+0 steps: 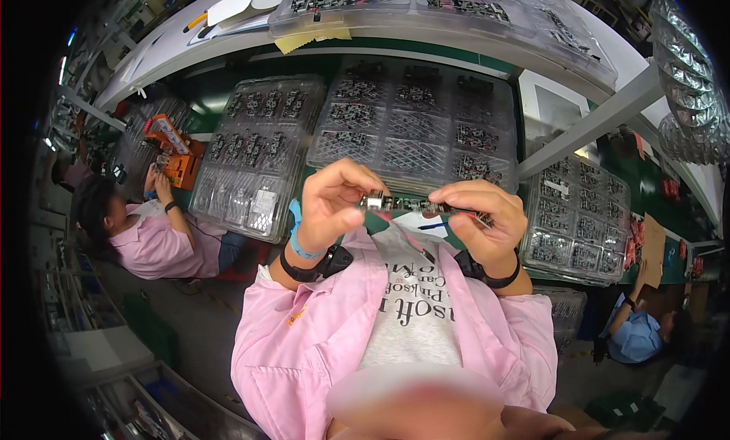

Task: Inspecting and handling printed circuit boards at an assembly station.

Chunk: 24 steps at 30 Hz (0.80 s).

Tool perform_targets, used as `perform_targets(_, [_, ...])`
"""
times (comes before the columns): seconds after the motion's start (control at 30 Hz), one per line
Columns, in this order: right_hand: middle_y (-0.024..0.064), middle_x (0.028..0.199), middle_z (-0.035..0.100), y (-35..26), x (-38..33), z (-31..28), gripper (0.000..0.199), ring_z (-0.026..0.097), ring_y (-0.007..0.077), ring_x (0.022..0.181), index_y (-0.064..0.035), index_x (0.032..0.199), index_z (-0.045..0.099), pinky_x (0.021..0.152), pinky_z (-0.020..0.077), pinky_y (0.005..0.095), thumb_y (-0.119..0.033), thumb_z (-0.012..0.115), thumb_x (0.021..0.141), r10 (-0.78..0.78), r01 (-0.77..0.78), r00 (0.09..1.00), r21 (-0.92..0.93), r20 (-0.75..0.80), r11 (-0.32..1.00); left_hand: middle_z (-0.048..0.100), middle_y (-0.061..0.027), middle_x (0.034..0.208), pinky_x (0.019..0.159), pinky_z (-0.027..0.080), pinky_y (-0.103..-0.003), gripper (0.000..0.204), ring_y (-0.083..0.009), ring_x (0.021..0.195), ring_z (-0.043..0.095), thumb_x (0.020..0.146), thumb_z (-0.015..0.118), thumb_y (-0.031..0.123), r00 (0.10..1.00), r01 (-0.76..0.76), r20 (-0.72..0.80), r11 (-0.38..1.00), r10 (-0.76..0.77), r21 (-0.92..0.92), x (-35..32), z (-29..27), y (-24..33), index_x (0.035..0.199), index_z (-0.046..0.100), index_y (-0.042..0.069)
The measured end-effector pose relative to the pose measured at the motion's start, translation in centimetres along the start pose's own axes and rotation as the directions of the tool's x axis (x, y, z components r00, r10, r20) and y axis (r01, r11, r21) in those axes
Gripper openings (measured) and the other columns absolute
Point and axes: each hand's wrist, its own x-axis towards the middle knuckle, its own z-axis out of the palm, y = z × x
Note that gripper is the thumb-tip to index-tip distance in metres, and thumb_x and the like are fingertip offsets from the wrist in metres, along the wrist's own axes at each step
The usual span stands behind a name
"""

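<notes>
Between my two hands, in front of my chest, I hold up a narrow circuit board [407, 204] seen nearly edge-on. A white connector sits near its left end, and red and black wires hang from it. My left hand [334, 203] pinches the left end between thumb and fingers; a blue band circles that wrist. My right hand [487, 218] grips the other end, with wires showing beside its fingers. Just beyond my hands lies a clear compartment tray [414, 147] with several circuit boards in its cells; some cells show only a cross-hatched bottom.
Other clear trays of boards stand left [262, 163] and right [578, 220]. A raised shelf [487, 41] with more trays crosses the far side; a white post [593, 119] slants down at right. An orange device [181, 166] is near a co-worker [163, 235] at left. Another person [635, 333] sits right.
</notes>
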Motion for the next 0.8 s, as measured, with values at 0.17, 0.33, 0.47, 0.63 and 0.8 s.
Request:
perform_targets(0.17, [0.0154,0.083,0.060,0.3,-0.4,0.3,0.022,0.060,0.0178,0.078,0.0045,0.094,0.055,0.066,0.0487,0.0279,-0.002,0.059,0.073,0.348,-0.350,0.937,0.170,0.042,0.921,0.053,-0.0087,0.068,0.050,0.042,-0.022,0.035,-0.0122,0.056,0.054,0.086,0.046,0.031,0.963,0.269,-0.015,0.963,-0.269,0.024,-0.3,0.1,0.4,0.079,0.048,-0.003])
perform_targets(0.33, [0.0118,0.079,0.060,1.5,0.1,1.0,0.025,0.059,0.0155,0.074,0.0059,0.097,0.054,0.066,0.0477,0.0246,-0.002,0.058,0.074,0.404,-0.373,0.915,0.402,0.009,0.836,0.050,-0.0092,0.054,0.031,0.030,-0.018,0.044,-0.0079,0.036,0.043,0.089,0.037,0.037,0.947,0.294,-0.175,0.947,-0.271,0.126,-0.1,0.2,0.3,0.068,0.046,0.000])
perform_targets(0.47, [0.0119,0.079,0.060,2.4,0.9,1.8,0.025,0.059,0.0153,0.074,0.0058,0.097,0.054,0.068,0.0460,0.0223,-0.004,0.057,0.075,0.374,-0.368,0.926,0.300,0.041,0.880,0.049,-0.0073,0.051,0.030,0.027,-0.018,0.045,-0.0062,0.035,0.040,0.089,0.037,0.037,0.922,0.366,-0.175,0.925,-0.346,0.103,-0.2,0.5,0.5,0.064,0.045,0.001])
perform_targets(0.63, [0.0122,0.079,0.058,2.5,0.6,0.2,0.020,0.058,0.0141,0.073,0.0046,0.092,0.056,0.064,0.0450,0.0207,-0.007,0.057,0.076,0.543,-0.672,0.738,0.367,0.399,0.643,0.048,-0.0058,0.051,0.031,0.027,-0.018,0.044,-0.0058,0.035,0.039,0.089,0.037,0.036,0.907,0.413,-0.141,0.904,-0.397,0.114,-0.2,0.3,0.4,0.064,0.046,0.001])
perform_targets(0.8, [0.0091,0.069,0.056,3.6,1.2,0.7,0.012,0.053,0.0107,0.059,0.0043,0.083,0.056,0.054,0.0404,0.0187,-0.006,0.054,0.077,0.477,-0.519,0.834,0.684,0.276,0.512,0.048,-0.0036,0.051,0.031,0.027,-0.018,0.043,-0.0051,0.034,0.038,0.089,0.038,0.033,0.859,0.509,-0.026,0.848,-0.511,0.147,-0.2,0.3,0.2,0.063,0.048,0.001])
